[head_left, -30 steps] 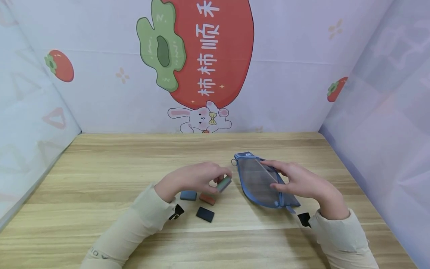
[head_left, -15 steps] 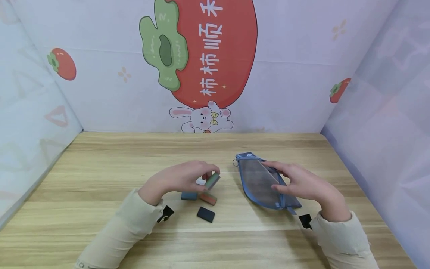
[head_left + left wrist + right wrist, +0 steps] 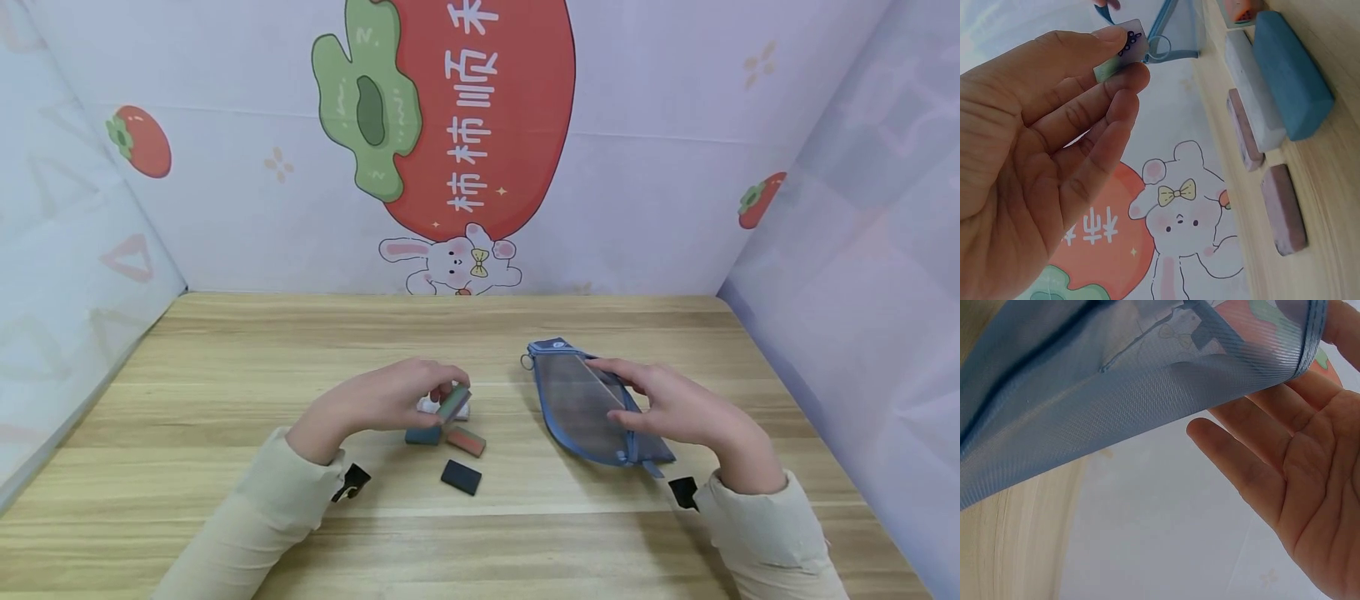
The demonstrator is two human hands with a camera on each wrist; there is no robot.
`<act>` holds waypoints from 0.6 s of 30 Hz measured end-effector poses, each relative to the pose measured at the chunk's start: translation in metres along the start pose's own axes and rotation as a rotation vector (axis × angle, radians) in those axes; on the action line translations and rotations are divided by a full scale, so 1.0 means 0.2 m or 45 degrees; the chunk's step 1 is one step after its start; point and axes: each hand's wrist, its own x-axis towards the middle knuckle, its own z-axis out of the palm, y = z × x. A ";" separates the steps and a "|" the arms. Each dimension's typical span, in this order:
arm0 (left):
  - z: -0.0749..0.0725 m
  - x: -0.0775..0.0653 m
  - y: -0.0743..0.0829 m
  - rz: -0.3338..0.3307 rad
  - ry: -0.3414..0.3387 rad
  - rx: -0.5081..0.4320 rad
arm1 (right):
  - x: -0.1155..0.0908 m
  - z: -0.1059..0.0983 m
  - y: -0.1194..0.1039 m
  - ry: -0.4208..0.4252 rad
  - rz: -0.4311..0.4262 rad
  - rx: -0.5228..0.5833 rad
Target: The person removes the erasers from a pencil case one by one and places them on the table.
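My left hand (image 3: 386, 400) pinches a small green-and-grey eraser (image 3: 453, 403) between thumb and fingertips. In the left wrist view, dark print shows on that eraser's pale face. Just below this hand lie a teal eraser (image 3: 423, 436), a white eraser (image 3: 1257, 94) and an orange-red eraser (image 3: 467, 442), with a black eraser (image 3: 461, 477) nearer me. My right hand (image 3: 675, 404) grips the edge of a blue mesh zip pouch (image 3: 570, 408), thumb on one side. Its other fingers are partly hidden behind the mesh in the right wrist view.
The wood-grain table (image 3: 300, 333) meets a printed back wall (image 3: 637, 208) with a persimmon and a rabbit. Side walls enclose it left and right. Two pinkish blocks, one of them a pinkish block (image 3: 1284, 209), show beside the white eraser in the left wrist view.
My left hand has moved left with the green-and-grey eraser, away from the pouch and over the other erasers. My right hand and the pouch have stayed nearly still.
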 end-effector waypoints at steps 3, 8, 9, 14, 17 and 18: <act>0.00 -0.02 -0.02 -0.014 0.002 -0.006 | 0.00 -0.01 -0.01 0.004 -0.019 -0.003; 0.00 -0.06 -0.05 -0.054 0.029 0.005 | 0.00 -0.01 -0.01 0.012 -0.014 -0.025; 0.00 -0.07 -0.06 -0.065 0.035 0.007 | 0.00 -0.01 -0.01 0.010 -0.012 -0.028; 0.00 -0.11 -0.08 -0.116 0.044 0.023 | 0.01 0.00 -0.01 0.000 -0.020 -0.027; -0.01 -0.14 -0.10 -0.146 0.040 0.029 | 0.01 0.00 -0.01 -0.011 -0.016 -0.026; -0.01 -0.15 -0.11 -0.151 0.040 0.030 | 0.01 0.00 -0.01 -0.012 -0.015 -0.031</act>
